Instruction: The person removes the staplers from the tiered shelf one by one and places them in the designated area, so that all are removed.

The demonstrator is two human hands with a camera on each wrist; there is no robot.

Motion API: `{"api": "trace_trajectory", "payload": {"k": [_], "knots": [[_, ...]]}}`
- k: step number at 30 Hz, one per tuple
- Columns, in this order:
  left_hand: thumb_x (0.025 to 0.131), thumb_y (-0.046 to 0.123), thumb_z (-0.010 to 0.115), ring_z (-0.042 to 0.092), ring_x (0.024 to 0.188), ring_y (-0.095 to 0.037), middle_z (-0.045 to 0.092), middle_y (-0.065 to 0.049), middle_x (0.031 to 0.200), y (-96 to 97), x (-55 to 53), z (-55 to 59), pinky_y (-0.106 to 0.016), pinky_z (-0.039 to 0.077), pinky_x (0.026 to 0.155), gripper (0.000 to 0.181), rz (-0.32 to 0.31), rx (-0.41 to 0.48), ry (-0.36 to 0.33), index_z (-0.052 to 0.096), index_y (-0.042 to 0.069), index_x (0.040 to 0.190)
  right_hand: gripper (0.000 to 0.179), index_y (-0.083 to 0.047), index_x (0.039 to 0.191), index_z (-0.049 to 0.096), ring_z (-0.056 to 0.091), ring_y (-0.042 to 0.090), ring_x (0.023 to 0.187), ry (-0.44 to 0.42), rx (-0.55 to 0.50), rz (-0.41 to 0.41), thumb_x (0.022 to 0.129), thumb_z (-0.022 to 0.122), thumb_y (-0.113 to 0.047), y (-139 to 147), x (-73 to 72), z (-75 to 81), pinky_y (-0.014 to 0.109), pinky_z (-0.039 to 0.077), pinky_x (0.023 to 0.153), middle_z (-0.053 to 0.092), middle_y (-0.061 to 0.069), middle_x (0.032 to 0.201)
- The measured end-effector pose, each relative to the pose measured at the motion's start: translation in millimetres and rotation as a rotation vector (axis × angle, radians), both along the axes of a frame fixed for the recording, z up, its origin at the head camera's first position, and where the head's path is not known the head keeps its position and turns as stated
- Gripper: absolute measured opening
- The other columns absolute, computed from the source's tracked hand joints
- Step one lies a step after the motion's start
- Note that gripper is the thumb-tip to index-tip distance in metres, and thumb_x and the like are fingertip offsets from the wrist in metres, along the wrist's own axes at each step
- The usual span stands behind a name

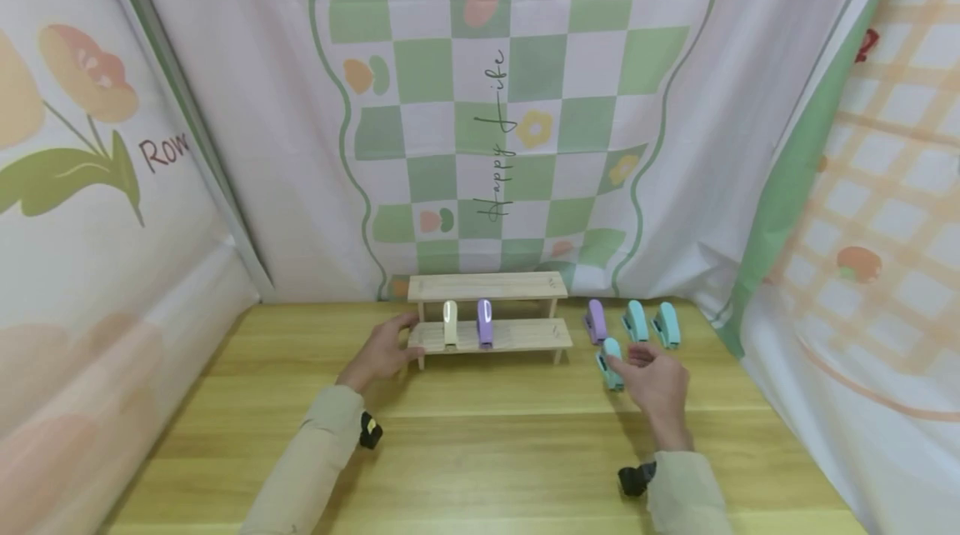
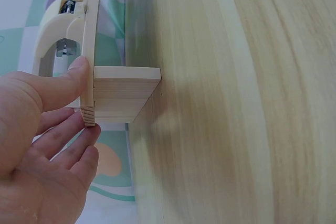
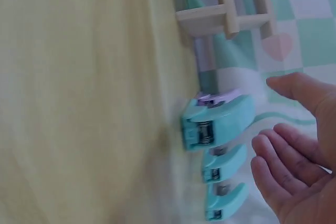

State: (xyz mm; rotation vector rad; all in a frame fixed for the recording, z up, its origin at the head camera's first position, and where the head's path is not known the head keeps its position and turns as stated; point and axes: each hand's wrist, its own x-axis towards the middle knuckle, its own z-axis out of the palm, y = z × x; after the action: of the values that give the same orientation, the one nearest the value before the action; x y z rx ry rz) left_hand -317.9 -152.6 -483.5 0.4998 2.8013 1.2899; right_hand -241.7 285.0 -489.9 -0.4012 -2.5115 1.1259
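Observation:
A two-tier wooden shelf (image 1: 517, 335) stands on the table. My left hand (image 1: 385, 352) grips the left end of its lower board, with the thumb on top and fingertips at the underside in the left wrist view. A cream stapler (image 1: 450, 322) and a purple stapler (image 1: 484, 323) stand side by side on that board. To the shelf's right, my right hand (image 1: 656, 381) is beside the nearest teal stapler (image 1: 611, 368). Its thumb overlaps the stapler in the head view; in the right wrist view thumb and fingers are spread, with a gap to the stapler (image 3: 226, 124).
Behind the nearest teal stapler, a lilac stapler (image 1: 595, 322) and two more teal staplers, one in the middle (image 1: 635, 321) and one at the right (image 1: 666, 325), form a row. A checkered curtain (image 1: 487, 127) hangs behind the wooden table (image 1: 465, 452).

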Motion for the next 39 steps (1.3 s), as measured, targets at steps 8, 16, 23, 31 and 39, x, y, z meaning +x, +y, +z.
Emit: {"api": "trace_trajectory", "payload": {"k": [8,16,23,31,39], "knots": [[0.093,0.009,0.079,0.049,0.147,-0.045,0.056,-0.024,0.154,-1.1,-0.3,1.0,-0.063,0.034,0.127,0.066,-0.002,-0.008,0.018,0.05,-0.002,0.152,0.051,0.002,0.129,0.07,0.072,0.04,0.117,0.069,-0.023,0.258,0.09,0.086,-0.026,-32.8,-7.6,27.1,0.052,0.06,0.105,0.074,0.025,0.126],[0.093,0.009,0.079,0.049,0.147,-0.045,0.056,-0.024,0.154,-2.1,-2.1,1.6,-0.062,0.035,0.127,0.066,-0.015,-0.001,0.018,0.05,-0.001,0.152,0.053,-0.002,0.131,0.07,0.071,0.037,0.121,0.039,-0.072,0.36,0.089,0.087,-0.029,-95.8,-26.6,33.6,0.052,0.058,0.109,0.074,0.021,0.129],[0.091,0.011,0.081,0.05,0.146,-0.045,0.057,-0.024,0.153,-3.0,-3.3,-0.2,-0.062,0.036,0.126,0.067,-0.002,-0.003,0.022,0.051,-0.001,0.151,0.046,-0.001,0.12,0.074,0.075,0.034,0.106,0.091,-0.14,0.371,0.084,0.089,-0.023,-155.1,-41.7,24.1,0.049,0.064,0.098,0.078,0.021,0.116],[0.091,0.01,0.081,0.05,0.146,-0.045,0.057,-0.023,0.153,-0.4,-3.2,-2.7,-0.063,0.037,0.126,0.068,0.003,0.003,0.017,0.051,-0.003,0.15,0.038,0.002,0.109,0.075,0.077,0.028,0.087,0.155,-0.198,0.286,0.082,0.091,-0.018,-189.7,-47.9,10.8,0.036,0.068,0.076,0.079,0.018,0.1],[0.091,0.013,0.081,0.05,0.147,-0.045,0.056,-0.023,0.154,-0.6,-3.8,-5.2,-0.063,0.037,0.126,0.068,0.014,-0.018,0.018,0.052,0.0,0.151,0.029,0.002,0.103,0.076,0.077,0.027,0.079,0.147,-0.193,0.213,0.078,0.086,-0.01,-196.3,-54.5,8.3,0.031,0.067,0.066,0.08,0.018,0.095]]}}
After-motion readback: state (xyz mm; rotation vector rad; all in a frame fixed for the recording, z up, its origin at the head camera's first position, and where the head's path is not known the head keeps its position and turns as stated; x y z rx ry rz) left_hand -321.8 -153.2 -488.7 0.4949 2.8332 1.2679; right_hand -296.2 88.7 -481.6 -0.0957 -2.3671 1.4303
